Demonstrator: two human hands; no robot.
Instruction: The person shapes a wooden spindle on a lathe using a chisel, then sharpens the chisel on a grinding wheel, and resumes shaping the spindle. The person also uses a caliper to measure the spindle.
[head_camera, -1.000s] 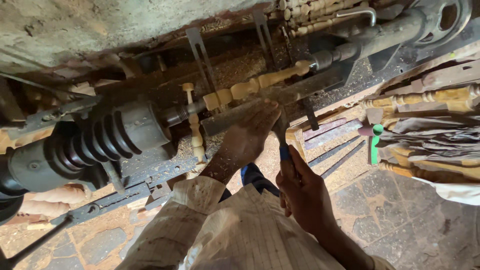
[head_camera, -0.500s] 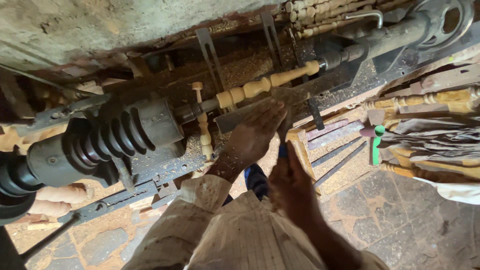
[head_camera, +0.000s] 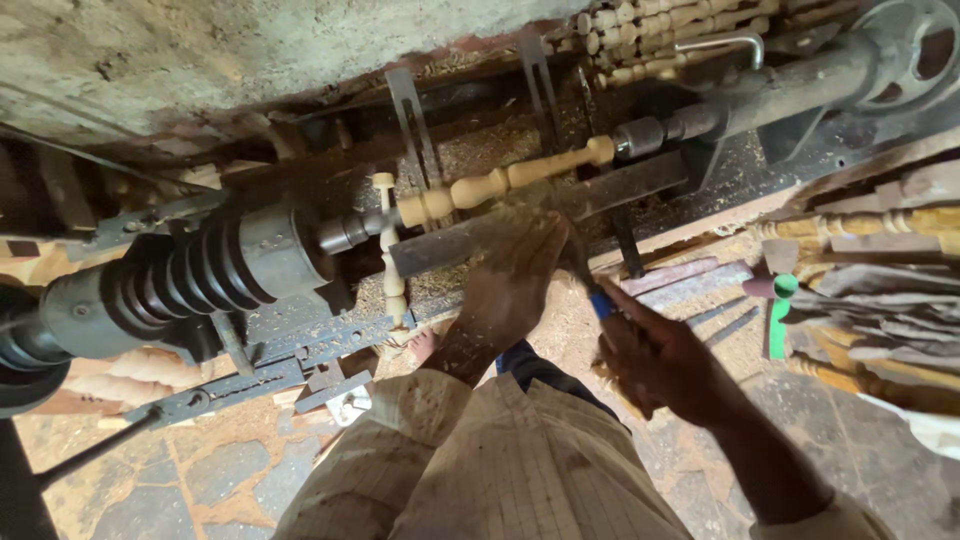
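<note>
Turning between the headstock (head_camera: 250, 262) and the tailstock (head_camera: 760, 95) of the lathe, the pale wooden spindle (head_camera: 500, 183) sits just above the long metal tool rest (head_camera: 540, 222), already carrying several beads and coves. The left hand (head_camera: 510, 285) lies palm-down over the rest, fingers curled over the forward part of a chisel (its blade is hidden beneath them, so contact with the wood cannot be confirmed). The right hand (head_camera: 655, 360) is closed around the blue-ferruled chisel handle (head_camera: 600, 305), held low and behind the rest. Risk is judged as follows: the left fingers lie very near the spindle, so a slip across the rest could carry them into it; a cutting edge presented too steeply could catch and kick the handle; the loose cream sleeve (head_camera: 430, 400) hangs near the work. A second small turned piece (head_camera: 390, 250) stands upright just beside the headstock end and could be knocked loose by vibration.
</note>
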